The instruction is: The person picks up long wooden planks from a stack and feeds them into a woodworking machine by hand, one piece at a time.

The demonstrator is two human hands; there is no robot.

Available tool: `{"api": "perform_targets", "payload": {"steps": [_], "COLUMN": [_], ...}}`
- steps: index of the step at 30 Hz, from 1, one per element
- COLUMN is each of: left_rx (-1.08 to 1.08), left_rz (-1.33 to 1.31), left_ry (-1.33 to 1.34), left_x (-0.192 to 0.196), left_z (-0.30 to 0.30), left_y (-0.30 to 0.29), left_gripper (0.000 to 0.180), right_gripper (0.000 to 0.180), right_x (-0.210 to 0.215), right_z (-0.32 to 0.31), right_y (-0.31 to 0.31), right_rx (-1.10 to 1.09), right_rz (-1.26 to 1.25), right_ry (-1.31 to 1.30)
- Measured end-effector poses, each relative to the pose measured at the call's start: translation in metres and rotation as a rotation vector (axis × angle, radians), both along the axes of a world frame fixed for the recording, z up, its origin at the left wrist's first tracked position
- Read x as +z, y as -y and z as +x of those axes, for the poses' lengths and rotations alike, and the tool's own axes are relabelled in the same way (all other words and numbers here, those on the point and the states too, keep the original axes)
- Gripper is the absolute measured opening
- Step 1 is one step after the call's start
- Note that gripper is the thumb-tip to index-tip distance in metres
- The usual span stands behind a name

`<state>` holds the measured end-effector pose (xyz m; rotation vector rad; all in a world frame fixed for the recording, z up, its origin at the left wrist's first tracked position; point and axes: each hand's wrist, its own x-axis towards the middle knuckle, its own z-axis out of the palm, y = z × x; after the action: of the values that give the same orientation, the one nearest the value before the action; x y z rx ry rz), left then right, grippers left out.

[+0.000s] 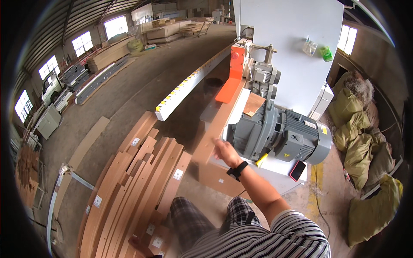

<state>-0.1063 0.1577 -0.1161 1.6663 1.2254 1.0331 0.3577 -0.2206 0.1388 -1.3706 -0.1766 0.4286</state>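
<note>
A brown board stretches from in front of me up to the orange guard of the machine; its near end is blurred. My right hand, with a black watch on the wrist, is closed at the board's right edge, fingers curled against it. At the lower edge my left hand appears dark and partly cut off, beside the near end of the stacked boards. Its fingers cannot be made out. Several boards in that stack carry white labels.
A large grey motor stands right of the board, with a phone and a yellow tool near it. A white rail with yellow rollers extends ahead. Full sacks line the right side; a metal frame stands left.
</note>
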Motion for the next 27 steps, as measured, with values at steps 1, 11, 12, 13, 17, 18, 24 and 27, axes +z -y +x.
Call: {"api": "perform_targets", "payload": {"steps": [1,11,12,13,17,18,24,27], "left_rx": [-0.075,-1.044,-1.154,-1.152,-1.195,-1.141,-0.880,-0.919], "left_rz": [-0.010,-0.505,-0.552,-0.551,-0.823,-0.877,-0.919,-0.653], "left_ry": [-0.006,0.074,0.139,0.144,0.510,0.556,0.448,0.330], "left_x": [0.005,0.196,0.203,0.208,0.211,0.220,0.234,0.223], "left_z": [0.021,0.168,0.177,0.183,0.195,0.195,0.171,0.140], "left_y": [0.010,0.157,0.165,0.174,0.188,0.194,0.191,0.180], "left_gripper": [0.019,0.035,0.039,0.039,0.054,0.050,0.033,0.029], "right_gripper": [0.050,0.040,0.034,0.034,0.035,0.035,0.040,0.042], "right_x": [-0.005,-0.021,-0.026,-0.027,-0.018,-0.014,-0.013,-0.022], "right_z": [-0.005,-0.074,-0.081,-0.089,-0.121,-0.127,-0.143,-0.132], "right_y": [0.005,-0.013,-0.015,-0.018,-0.029,-0.029,-0.038,-0.040], "right_rx": [0.015,0.203,0.171,0.174,0.206,0.263,0.506,0.518], "right_rz": [0.017,0.109,0.111,0.109,0.088,0.048,-0.011,0.041], "right_ry": [-0.012,-0.174,-0.160,-0.157,-0.186,-0.178,-0.188,-0.229]}}
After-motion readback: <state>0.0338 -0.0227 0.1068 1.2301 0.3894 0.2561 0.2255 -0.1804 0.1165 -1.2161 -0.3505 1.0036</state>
